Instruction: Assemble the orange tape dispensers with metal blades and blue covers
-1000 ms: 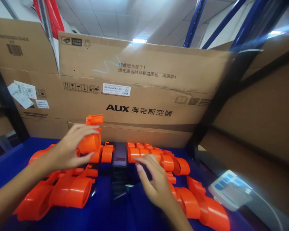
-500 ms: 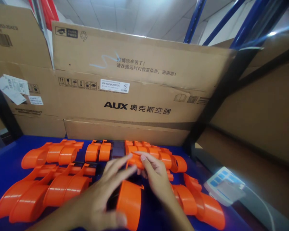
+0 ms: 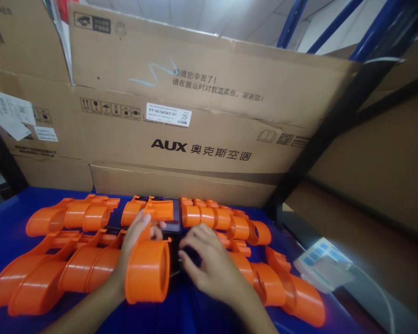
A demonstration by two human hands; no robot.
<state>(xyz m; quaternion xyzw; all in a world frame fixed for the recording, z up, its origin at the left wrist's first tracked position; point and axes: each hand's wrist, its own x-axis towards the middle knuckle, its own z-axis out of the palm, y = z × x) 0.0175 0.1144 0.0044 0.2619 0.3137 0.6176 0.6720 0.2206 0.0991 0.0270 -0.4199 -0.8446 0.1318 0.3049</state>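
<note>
My left hand (image 3: 134,246) is closed around an orange plastic scoop-like piece, holding it upright in front of me. Its wide round band (image 3: 148,271) hangs toward me, and a narrower orange top part (image 3: 159,210) reaches up past my fingers. My right hand (image 3: 209,262) is just to the right of the band, fingers curled with a gap between thumb and forefinger. Nothing shows in its grasp. By its fingertips is a dark item (image 3: 175,255), mostly hidden behind the orange piece. A flat dark-screened device (image 3: 176,222) lies behind the held piece.
More orange pieces lie in rows on the blue surface, on the left (image 3: 38,283) and right (image 3: 304,299). Behind them stands a cardboard sheet (image 3: 195,181). A dark rack post (image 3: 299,162) rises at right, near a white device with a cable (image 3: 323,264).
The orange piece has moved left and turned, and my left hand now grips it from the left. My right hand has let go of its upper part and dropped lower. The view has shifted slightly.
</note>
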